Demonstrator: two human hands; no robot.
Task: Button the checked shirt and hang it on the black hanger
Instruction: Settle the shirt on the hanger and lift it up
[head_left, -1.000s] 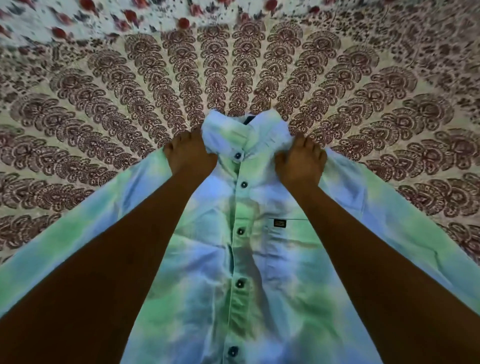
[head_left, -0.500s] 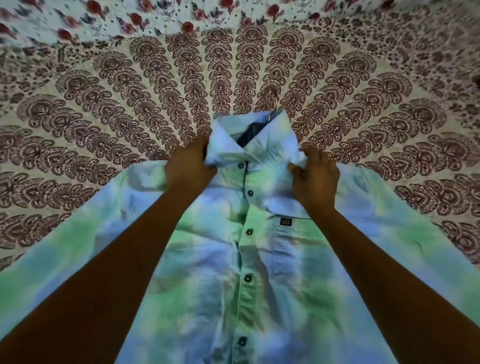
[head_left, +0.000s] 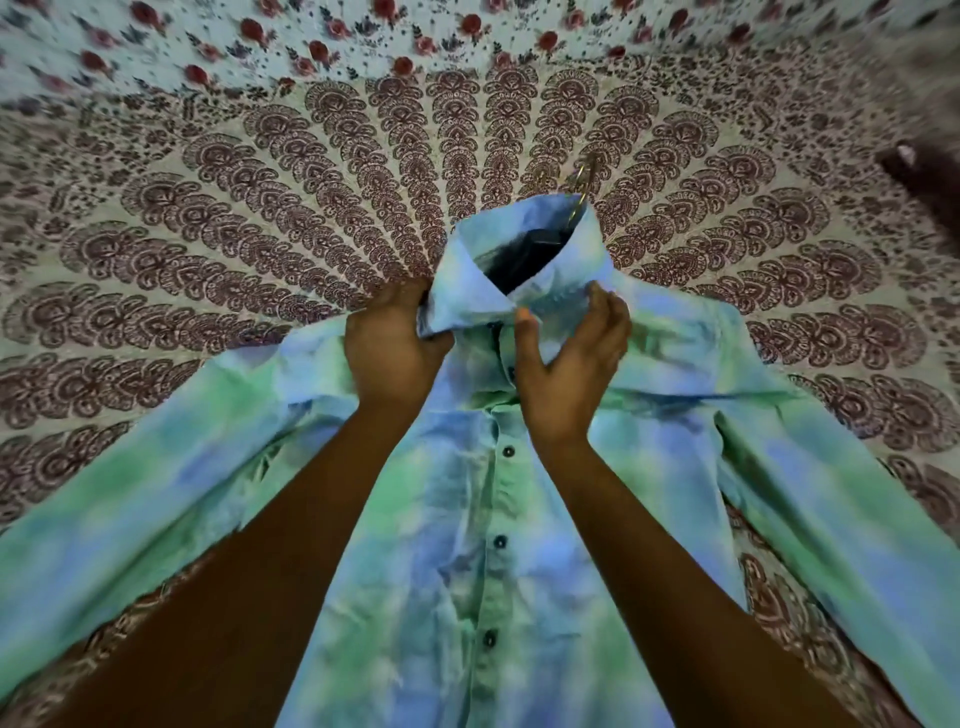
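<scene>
A blue-and-green shirt (head_left: 467, 545) lies face up on the patterned bedsheet (head_left: 260, 218), buttoned down its front, sleeves spread to both sides. The black hanger (head_left: 535, 249) shows inside the raised collar, and its metal hook (head_left: 584, 182) sticks out past the collar onto the sheet. My left hand (head_left: 389, 348) grips the left collar flap. My right hand (head_left: 571, 358) pinches the right collar flap between thumb and fingers. The hanger's arms are hidden under the fabric.
The bedsheet covers the whole surface, with a maroon fan print and a band of red flowers along the far edge. A dark object (head_left: 924, 171) lies at the right edge.
Both hands shifted from pressing the shoulders to taking hold of the collar flaps. The collar has lifted and opened, and the hanger and its hook have come into view.
</scene>
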